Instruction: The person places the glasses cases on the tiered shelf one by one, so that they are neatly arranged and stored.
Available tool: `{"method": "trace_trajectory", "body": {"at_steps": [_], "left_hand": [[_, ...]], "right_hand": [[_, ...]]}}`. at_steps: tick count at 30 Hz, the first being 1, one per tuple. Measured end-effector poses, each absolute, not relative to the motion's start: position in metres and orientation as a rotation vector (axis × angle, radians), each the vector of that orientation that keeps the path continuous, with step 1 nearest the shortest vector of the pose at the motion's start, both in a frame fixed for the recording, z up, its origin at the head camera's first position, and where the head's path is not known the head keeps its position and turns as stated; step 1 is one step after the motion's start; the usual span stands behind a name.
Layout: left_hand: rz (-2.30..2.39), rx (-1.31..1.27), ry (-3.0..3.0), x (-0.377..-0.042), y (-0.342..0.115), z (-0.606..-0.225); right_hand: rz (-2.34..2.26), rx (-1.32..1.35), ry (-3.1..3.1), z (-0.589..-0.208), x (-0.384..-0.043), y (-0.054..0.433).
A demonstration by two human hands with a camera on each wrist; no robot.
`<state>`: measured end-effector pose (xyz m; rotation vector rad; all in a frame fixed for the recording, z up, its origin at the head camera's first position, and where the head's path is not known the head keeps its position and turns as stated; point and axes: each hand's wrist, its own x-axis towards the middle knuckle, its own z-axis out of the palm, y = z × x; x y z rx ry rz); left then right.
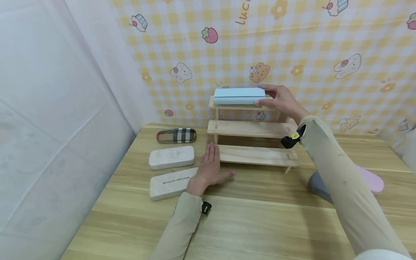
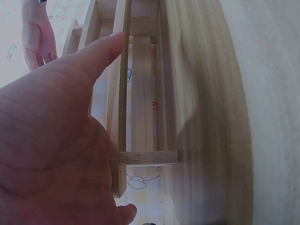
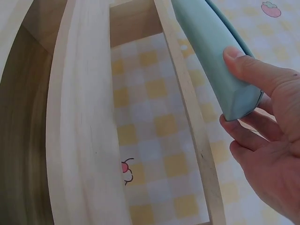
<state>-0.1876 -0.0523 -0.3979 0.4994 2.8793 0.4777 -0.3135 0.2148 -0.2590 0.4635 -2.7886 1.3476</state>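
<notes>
A person's right hand [image 1: 282, 99] pinches the right end of a light blue eyeglass case [image 1: 239, 94], thumb in front and fingers behind, at the top shelf [image 1: 211, 103] of a three-tier wooden display stand [image 1: 250, 155]. The left hand [image 1: 211, 169] lies flat against the left end of the bottom shelf, fingers straight and together, thumb spread wide.

Whether the case bears fully on the top shelf cannot be told; that shelf looks narrow, and a release with the case too far forward or back could let it tip off. With only one end gripped, the far end might swing askew. The stand appears light, so a push from the left hand could slide it sideways, and a knock from the right arm could rock it.

At left, a plaid case [image 1: 177, 135], a white case with line drawings [image 1: 172, 157] and a white case lettered "REFUELING FOR CHINA" [image 1: 169, 185] lie on the wood-grain table [image 1: 240, 231]; the left wrist, close to the lettered one, could nudge it. A gray case [image 1: 319, 185] and a pink case [image 1: 372, 179] sit partly hidden by the right forearm, where a lowered sleeve might drag them.
</notes>
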Motion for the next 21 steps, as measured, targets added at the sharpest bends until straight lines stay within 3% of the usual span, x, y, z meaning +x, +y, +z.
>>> {"method": "trace_trajectory", "body": {"at_steps": [21], "left_hand": [[0.495, 0.479, 2.865, -0.187, -0.051, -0.397]], "right_hand": [[1.479, 0.469, -2.768, -0.272, -0.325, 0.197]]}}
